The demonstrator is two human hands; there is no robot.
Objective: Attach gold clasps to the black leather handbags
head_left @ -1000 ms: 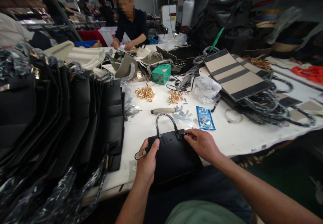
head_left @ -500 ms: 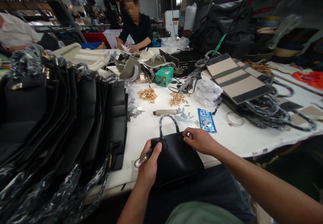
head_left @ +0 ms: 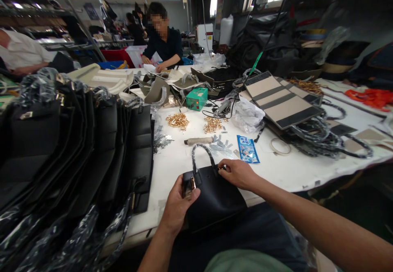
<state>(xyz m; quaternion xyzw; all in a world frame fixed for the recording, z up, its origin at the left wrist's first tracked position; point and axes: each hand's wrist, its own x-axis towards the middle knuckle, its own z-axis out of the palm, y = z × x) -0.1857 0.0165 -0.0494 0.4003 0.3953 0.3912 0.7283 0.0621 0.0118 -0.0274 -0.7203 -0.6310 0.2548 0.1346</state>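
A black handbag (head_left: pixel 216 196) with one plastic-wrapped handle (head_left: pixel 203 148) rests at the table's front edge, over my lap. My left hand (head_left: pixel 179 206) grips its left side, thumb on the front. By that thumb a shiny metal-faced tab (head_left: pixel 193 183) stands against the bag, near the handle's left base. My right hand (head_left: pixel 238 174) is closed in a pinch at the bag's upper right corner, beside the handle's right base. A small gold glint shows at those fingertips; its shape is mostly hidden.
Black bag pieces (head_left: pixel 129 149) stand stacked at left. Beyond the handbag lie gold fittings (head_left: pixel 177 120), metal plates (head_left: pixel 221 145), a wrapped rod (head_left: pixel 199 140), a blue packet (head_left: pixel 247 149) and a green box (head_left: pixel 197 99). Striped panels (head_left: pixel 282 100) fill the right. A co-worker (head_left: pixel 164 43) sits opposite.
The metal-faced tab that stuck out left of my left hand now lies up against the bag's front. My right hand keeps its pinch at the right corner. The view has tilted up slightly.
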